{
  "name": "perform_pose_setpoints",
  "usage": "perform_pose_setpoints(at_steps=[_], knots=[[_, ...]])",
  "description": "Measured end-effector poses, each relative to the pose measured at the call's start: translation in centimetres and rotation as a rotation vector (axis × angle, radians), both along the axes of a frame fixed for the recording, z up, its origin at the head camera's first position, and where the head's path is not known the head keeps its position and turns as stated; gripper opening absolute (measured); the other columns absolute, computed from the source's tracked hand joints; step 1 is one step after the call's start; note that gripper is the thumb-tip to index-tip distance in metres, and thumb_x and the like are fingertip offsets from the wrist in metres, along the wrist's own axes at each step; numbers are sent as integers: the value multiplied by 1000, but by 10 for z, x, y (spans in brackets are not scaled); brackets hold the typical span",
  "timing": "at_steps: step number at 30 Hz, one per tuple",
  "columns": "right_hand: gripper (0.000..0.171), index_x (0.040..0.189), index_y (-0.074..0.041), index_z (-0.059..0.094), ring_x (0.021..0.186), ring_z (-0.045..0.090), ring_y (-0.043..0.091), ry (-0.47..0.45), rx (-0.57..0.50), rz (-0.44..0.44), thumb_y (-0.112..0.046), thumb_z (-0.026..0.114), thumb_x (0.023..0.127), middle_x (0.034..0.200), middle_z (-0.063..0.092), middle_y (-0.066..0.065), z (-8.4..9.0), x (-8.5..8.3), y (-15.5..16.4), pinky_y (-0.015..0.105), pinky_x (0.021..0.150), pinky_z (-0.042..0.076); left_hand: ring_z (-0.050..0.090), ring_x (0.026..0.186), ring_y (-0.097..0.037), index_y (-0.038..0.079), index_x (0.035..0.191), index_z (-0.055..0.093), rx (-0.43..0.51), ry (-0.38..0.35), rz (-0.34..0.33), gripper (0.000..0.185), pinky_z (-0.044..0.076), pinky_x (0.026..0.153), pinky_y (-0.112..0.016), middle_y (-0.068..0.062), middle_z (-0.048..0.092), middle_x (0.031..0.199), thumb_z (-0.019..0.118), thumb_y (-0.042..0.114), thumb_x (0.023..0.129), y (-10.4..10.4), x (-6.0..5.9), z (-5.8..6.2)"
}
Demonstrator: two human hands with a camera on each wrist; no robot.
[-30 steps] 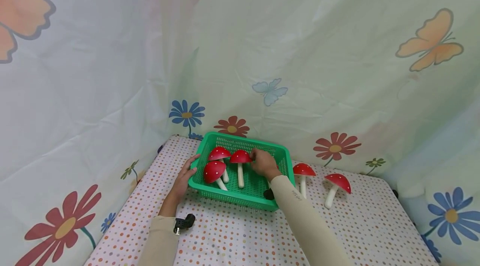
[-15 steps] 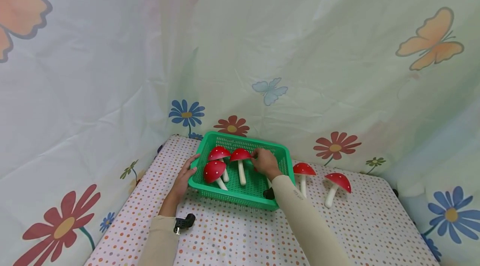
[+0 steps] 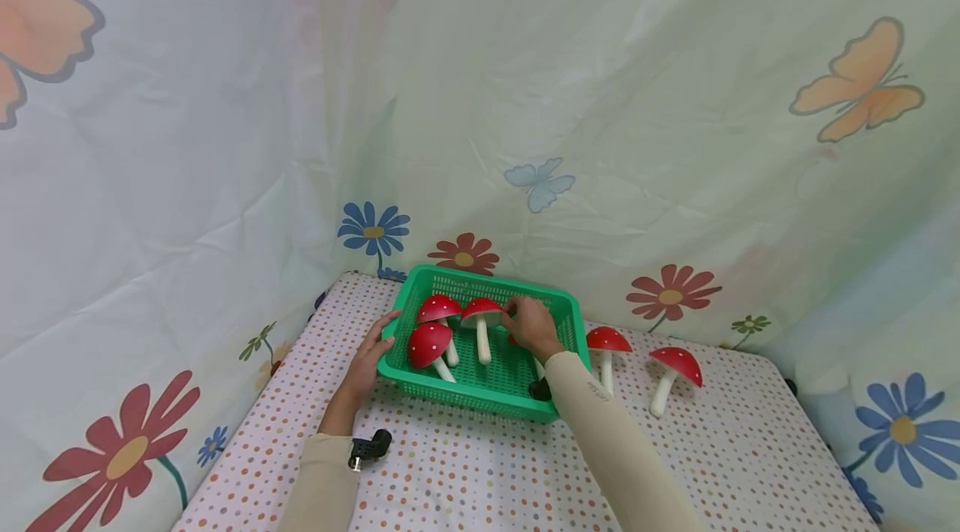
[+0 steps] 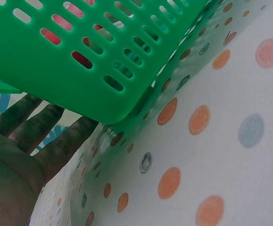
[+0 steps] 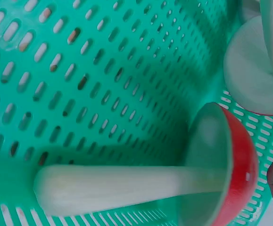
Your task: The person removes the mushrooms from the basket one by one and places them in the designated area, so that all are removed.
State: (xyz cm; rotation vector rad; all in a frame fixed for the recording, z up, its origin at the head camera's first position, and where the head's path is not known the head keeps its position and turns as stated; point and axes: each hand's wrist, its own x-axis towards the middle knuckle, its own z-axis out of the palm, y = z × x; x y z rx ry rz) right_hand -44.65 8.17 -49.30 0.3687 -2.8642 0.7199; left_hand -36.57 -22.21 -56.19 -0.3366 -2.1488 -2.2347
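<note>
My left hand (image 3: 366, 357) is at the left end of a green plastic basket (image 3: 480, 399), its fingers (image 4: 65, 141) stretched out against the outside of the wall. Inside the basket, my right hand (image 3: 531, 325) pinches the cap edge of a red toy mushroom (image 3: 483, 340) with white dots and a white stem. Two more toy mushrooms lie to its left, a front one (image 3: 430, 344) and a rear one (image 3: 441, 308). Beneath my right wrist lies another mushroom (image 5: 240, 169), mostly hidden in the head view.
Two toy mushrooms lie on the dotted tablecloth (image 3: 465, 482) right of the basket, one close to its wall (image 3: 608, 340) and one farther out (image 3: 677, 363). A printed curtain (image 3: 600, 98) hangs behind and to the left.
The held mushroom's stem end has shifted back and up slightly, so more of the cap's underside shows. My right hand has moved a little to the right. My left hand stays put.
</note>
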Motion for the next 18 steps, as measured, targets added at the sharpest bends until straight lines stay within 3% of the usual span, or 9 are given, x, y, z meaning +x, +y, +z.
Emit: perform_pose_setpoints(at_steps=[7, 11, 14, 18], knots=[[16, 103, -8, 70, 79, 65, 19, 15, -40, -8, -20, 64, 95, 101, 72, 7, 17, 8, 4, 36, 69, 55, 11, 153, -31, 25, 153, 33, 7, -22, -10, 46, 14, 120, -60, -4, 14, 165, 34, 20, 107, 2, 1, 3], [16, 105, -8, 68, 81, 64, 18, 20, -64, -2, -21, 63, 95, 102, 71, 7, 29, 14, 10, 38, 73, 55, 9, 153, -33, 21, 154, 31, 10, -29, -21, 47, 12, 120, -61, -7, 12, 166, 34, 17, 107, 4, 10, 16], [15, 103, -8, 67, 80, 63, 18, 43, -86, 2, -20, 63, 94, 100, 70, 7, 40, 19, 17, 36, 72, 54, 8, 153, -35, 19, 154, 31, 6, -26, -23, 47, 12, 119, -63, -9, 11, 166, 34, 16, 107, 4, 16, 25], [14, 100, -6, 67, 74, 60, 18, 98, -129, 0, -17, 64, 92, 95, 70, 8, 57, 29, 29, 33, 66, 52, 7, 153, -37, 20, 154, 31, -9, -26, -9, 48, 11, 119, -64, -10, 11, 166, 33, 16, 106, 3, 19, 29]])
